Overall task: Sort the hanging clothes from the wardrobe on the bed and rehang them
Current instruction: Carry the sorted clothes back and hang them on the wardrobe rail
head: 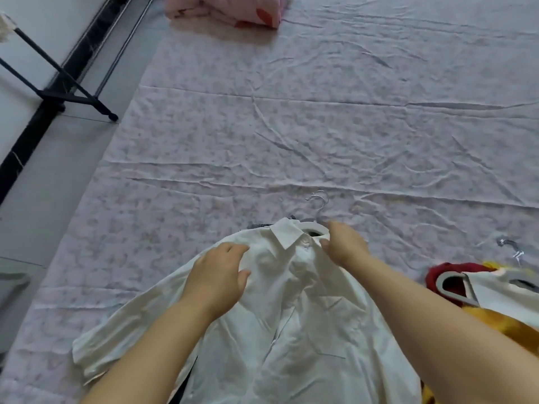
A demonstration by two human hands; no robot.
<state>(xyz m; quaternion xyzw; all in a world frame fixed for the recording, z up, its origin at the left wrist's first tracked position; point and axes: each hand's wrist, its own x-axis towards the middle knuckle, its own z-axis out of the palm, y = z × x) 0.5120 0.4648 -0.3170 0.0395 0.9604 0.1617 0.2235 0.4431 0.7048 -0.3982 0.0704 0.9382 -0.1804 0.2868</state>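
At the upper left, a black rack foot is seen on the floor beside the bed. In the lower centre the left hand is laid on the white shirt, with its fingers loosely spread. The shirt is stretched from the bottom edge up to the centre, and its hanger hook is pointed to the top. The collar opening is pinched by the right hand, which is judged nearer to the hook. At the right edge, other garments on hangers are piled.
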